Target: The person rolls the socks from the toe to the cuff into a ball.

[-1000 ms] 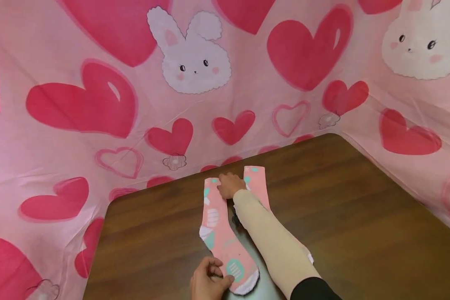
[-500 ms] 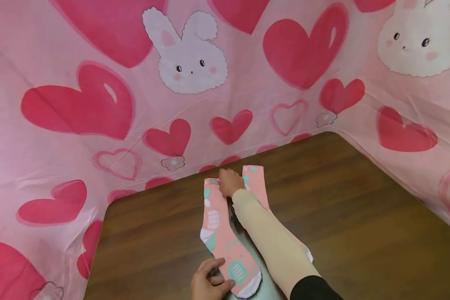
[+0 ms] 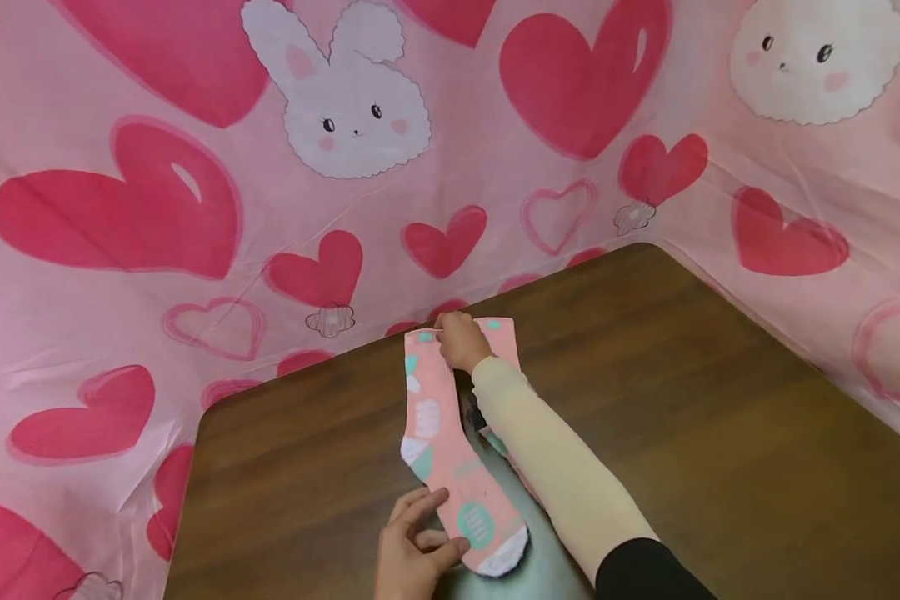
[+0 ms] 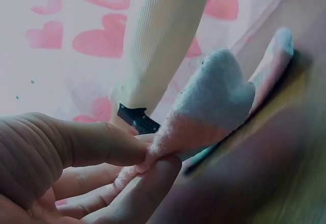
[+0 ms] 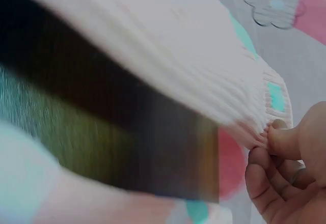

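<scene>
My left hand (image 3: 412,542) pinches the edge of a fuzzy pink sock (image 3: 438,433) near its white toe, thumb on one side and fingers on the other. At the sock's far end, my right hand (image 3: 462,342) holds a corner of the ribbed cuff between thumb and fingers. The sock has mint and white patches and a white heel. In the right wrist view, the ribbed fabric is stretched from the pinch, over the tabletop. A matching second sock (image 3: 501,335) lies just to the right, mostly hidden under my right forearm; its white toe (image 4: 281,40) shows in the left wrist view.
Both socks are at the brown wood-grain table (image 3: 720,433), whose far edge meets a pink cloth backdrop (image 3: 480,167) printed with hearts and rabbits. A black device (image 4: 137,118) sits on my right wrist. My right sleeve (image 3: 562,467) crosses over the table.
The held sock has moved right across the table, narrowing the gap to the second sock. Both hands keep their pinch and travel with it. The head view has shifted slightly.
</scene>
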Available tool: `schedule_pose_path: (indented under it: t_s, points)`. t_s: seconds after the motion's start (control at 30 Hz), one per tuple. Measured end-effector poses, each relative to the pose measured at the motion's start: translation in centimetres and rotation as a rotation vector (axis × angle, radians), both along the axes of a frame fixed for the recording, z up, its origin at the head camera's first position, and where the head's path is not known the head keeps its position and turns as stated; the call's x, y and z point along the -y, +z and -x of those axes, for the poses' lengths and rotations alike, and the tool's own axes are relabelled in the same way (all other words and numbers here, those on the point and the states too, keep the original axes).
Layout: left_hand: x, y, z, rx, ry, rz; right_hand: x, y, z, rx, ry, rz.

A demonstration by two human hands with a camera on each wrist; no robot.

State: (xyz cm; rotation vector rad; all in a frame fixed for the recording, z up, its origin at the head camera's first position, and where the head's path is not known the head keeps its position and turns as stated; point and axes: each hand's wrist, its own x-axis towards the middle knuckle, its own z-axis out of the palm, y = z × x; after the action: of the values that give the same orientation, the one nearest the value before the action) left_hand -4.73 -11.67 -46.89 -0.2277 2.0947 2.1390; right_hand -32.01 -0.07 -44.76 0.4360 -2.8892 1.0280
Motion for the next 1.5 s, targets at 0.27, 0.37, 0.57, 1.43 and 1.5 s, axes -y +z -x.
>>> schedule_pose_path:
  t_s: [0.27, 0.37, 0.57, 1.43, 1.5]
  points:
    - [-1.5, 1.3, 0.5, -0.062, -0.081, -0.041, -2.1, 1.1, 0.6, 0.013, -0.042, 0.012]
    - [-2.1, 1.7, 0.8, -0.059, -0.105, -0.05, -3.0, 1.4, 0.7, -0.003, -0.063, 0.022]
    - [-3.6, 2.1, 1.6, -0.064, -0.12, -0.062, -5.0, 2.4, 1.1, 0.006, -0.084, 0.06]
    - [-8.6, 0.4, 3.7, 0.008, -0.035, -0.167, -9.7, 0.7, 3.3, 0.004, -0.129, 0.042]
    - [-8.8, 0.1, 3.7, 0.014, -0.032, -0.158, -9.9, 0.2, 3.4, 0.018, -0.137, 0.021]
